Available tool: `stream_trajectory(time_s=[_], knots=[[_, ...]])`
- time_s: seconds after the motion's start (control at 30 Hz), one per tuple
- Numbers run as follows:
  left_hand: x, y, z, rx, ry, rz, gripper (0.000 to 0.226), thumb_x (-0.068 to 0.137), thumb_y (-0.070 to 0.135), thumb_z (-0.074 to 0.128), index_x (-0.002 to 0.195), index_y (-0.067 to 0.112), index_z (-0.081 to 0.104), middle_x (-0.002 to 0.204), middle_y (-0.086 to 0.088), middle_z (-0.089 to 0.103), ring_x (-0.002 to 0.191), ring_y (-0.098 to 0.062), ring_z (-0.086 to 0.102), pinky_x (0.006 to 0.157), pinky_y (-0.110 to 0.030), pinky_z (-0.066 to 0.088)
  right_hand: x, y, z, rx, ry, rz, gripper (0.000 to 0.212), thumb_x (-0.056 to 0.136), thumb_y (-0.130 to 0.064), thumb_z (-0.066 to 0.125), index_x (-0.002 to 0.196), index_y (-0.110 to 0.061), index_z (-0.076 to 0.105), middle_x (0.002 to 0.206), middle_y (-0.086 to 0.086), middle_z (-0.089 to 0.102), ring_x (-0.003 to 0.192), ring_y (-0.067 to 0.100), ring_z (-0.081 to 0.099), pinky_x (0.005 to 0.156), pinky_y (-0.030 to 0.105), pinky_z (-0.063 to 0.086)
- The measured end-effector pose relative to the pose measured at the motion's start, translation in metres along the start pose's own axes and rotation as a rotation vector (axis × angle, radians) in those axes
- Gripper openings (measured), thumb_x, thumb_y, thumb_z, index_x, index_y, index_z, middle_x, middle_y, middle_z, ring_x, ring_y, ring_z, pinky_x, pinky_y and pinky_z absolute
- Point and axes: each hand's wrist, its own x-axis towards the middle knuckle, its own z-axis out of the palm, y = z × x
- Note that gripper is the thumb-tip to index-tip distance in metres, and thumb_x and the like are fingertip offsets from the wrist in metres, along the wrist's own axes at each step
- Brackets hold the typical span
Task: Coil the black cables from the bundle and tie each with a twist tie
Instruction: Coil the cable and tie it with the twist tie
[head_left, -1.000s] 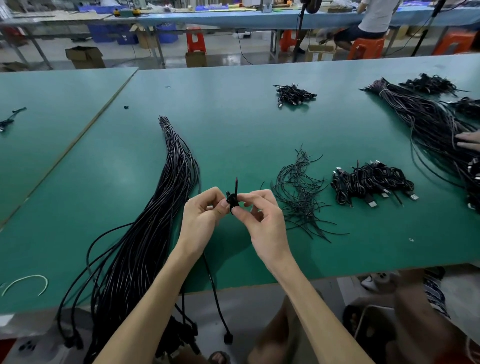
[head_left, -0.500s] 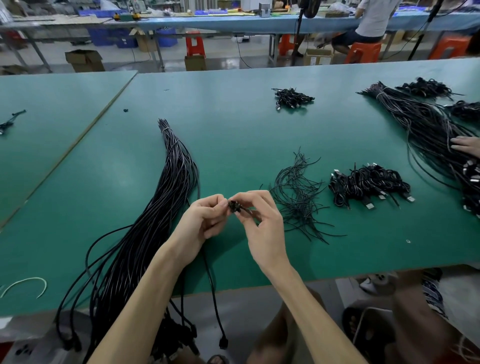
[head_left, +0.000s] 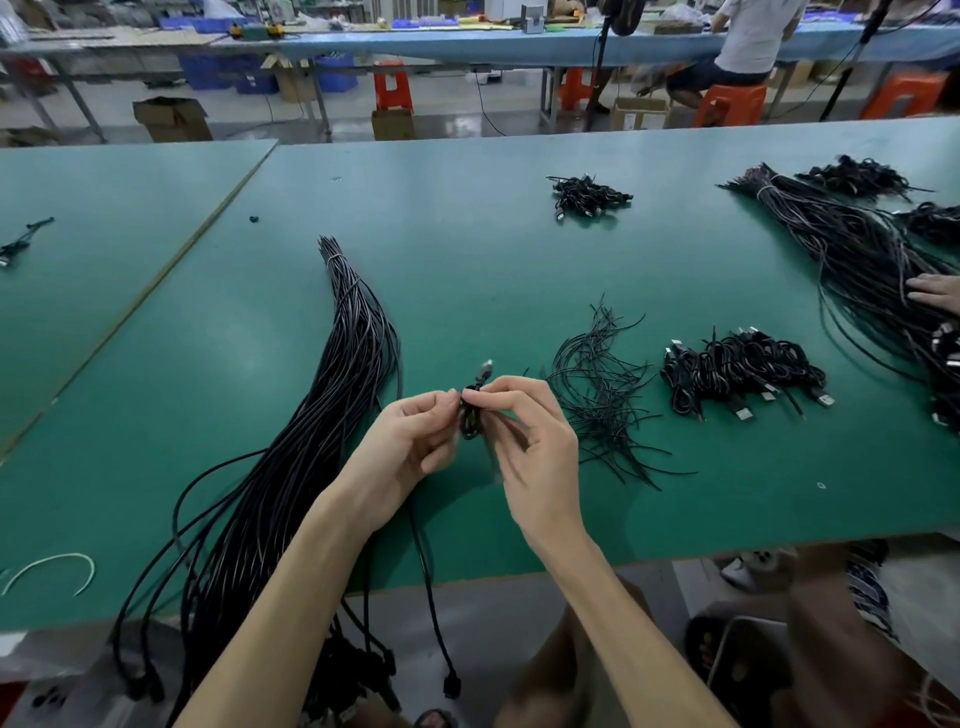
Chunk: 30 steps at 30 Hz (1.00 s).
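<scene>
Pinched a coil (head_left: 471, 418) between curled fingers of left hand (head_left: 410, 447) and right hand (head_left: 530, 441), just right of bundle (head_left: 353, 374).

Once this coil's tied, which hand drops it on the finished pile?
Right, likely. The right hand pinches the coil, and the finished pile lies on its side, beyond the twist ties. The left hand, also pinching the coil, would have to cross over.

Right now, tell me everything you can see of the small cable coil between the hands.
The coil is a small bunch of thin black cable, looped tightly and hanging upright above the green table. The left hand pinches its left side; the right hand pinches its top. A plug end sticks up from it, blurred. Whether it is tied yet cannot be made out.
</scene>
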Motion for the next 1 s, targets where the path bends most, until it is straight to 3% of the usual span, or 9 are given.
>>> stream_trajectory(time_s=[0.13,0.27,0.5,0.63,0.73,0.83,1.0], knots=[[0.003,-0.008,0.002,0.074,0.114,0.099,0.031,0.091,0.037,0.076,0.090,0.008,0.065,0.075,-0.008,0.060,0.057,-0.019,0.053,0.050,-0.024,0.041,0.003,0.005,-0.002,-0.079,0.021,0.062,0.026,0.096,0.001,0.068,0.110,-0.017,0.080,0.112,-0.002,0.056,0.111,0.023,0.064,0.096,0.034,0.057],[0.002,-0.011,0.004,0.172,0.188,0.165,0.031,0.090,0.030,0.078,0.103,0.003,0.069,0.093,-0.012,0.070,0.075,-0.019,0.066,0.049,-0.028,0.052,0.003,0.005,-0.002,-0.100,0.049,0.101,0.013,0.098,-0.011,0.070,0.104,-0.015,0.080,0.115,-0.006,0.059,0.110,0.015,0.065,0.094,0.028,0.056],[0.002,-0.012,0.012,0.176,0.351,0.172,0.037,0.079,0.028,0.084,0.097,0.001,0.066,0.087,-0.014,0.073,0.070,-0.023,0.072,0.057,-0.030,0.059,0.004,-0.002,0.001,-0.056,0.055,0.167,0.023,0.089,-0.001,0.076,0.109,-0.011,0.068,0.118,0.002,0.055,0.105,0.014,0.069,0.097,0.027,0.056],[0.002,-0.010,0.017,0.215,0.395,0.169,0.022,0.086,0.017,0.081,0.090,-0.001,0.070,0.076,-0.012,0.076,0.068,-0.020,0.073,0.060,-0.030,0.061,0.004,-0.003,0.001,-0.031,0.064,0.228,0.030,0.088,-0.001,0.078,0.110,-0.012,0.063,0.118,0.006,0.057,0.106,0.012,0.069,0.097,0.026,0.056],[0.002,-0.006,0.019,0.256,0.357,0.164,0.013,0.094,0.013,0.073,0.092,0.001,0.076,0.081,-0.014,0.078,0.075,-0.024,0.076,0.065,-0.029,0.062,0.005,-0.002,0.001,-0.061,0.055,0.210,0.029,0.087,0.000,0.079,0.109,-0.009,0.064,0.116,0.003,0.056,0.105,0.012,0.069,0.096,0.024,0.056],[0.000,-0.002,0.020,0.317,0.252,0.118,0.019,0.103,0.017,0.063,0.099,0.009,0.079,0.089,-0.010,0.079,0.082,-0.020,0.076,0.067,-0.024,0.059,0.004,-0.001,0.002,-0.123,0.052,0.182,0.028,0.087,-0.001,0.079,0.110,-0.010,0.066,0.116,-0.002,0.058,0.105,0.005,0.068,0.095,0.018,0.054],[-0.003,-0.001,0.014,0.359,0.162,0.063,0.027,0.106,0.024,0.056,0.102,0.011,0.079,0.089,-0.004,0.078,0.076,-0.011,0.067,0.062,-0.024,0.047,0.003,0.001,0.002,-0.143,0.035,0.155,0.023,0.091,-0.001,0.075,0.111,-0.011,0.072,0.117,-0.004,0.059,0.105,-0.001,0.068,0.096,0.018,0.055]])
